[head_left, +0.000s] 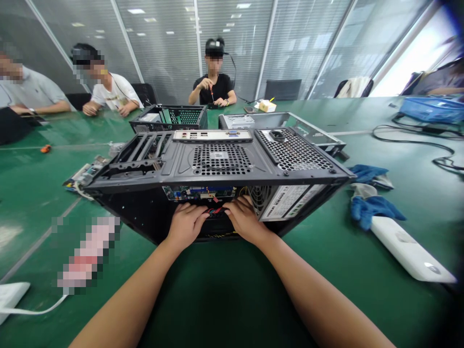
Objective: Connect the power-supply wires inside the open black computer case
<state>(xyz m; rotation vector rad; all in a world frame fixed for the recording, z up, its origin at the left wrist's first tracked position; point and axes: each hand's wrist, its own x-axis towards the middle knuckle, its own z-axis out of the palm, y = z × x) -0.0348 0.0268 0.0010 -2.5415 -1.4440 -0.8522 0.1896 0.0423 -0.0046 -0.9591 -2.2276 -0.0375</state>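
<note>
A black computer case (174, 164) lies on the table, its vented back panel facing up and its open side towards me. Both my hands reach into that opening. My left hand (186, 223) and my right hand (245, 218) have their fingers closed round a bundle of coloured wires (216, 210), red ones among them, which shows between the fingertips. Behind the hands is a green motherboard (199, 193). To the right of my right hand sits the power supply (290, 200) with its fan grille and label. The ends of the wires are hidden.
Two more computer cases (174, 116) (308, 128) stand behind. Blue gloves (377, 205) and a white power bank-like block (409, 246) lie right; a circuit board (85, 174) and a white power strip (12, 297) lie left. Several people sit across the table.
</note>
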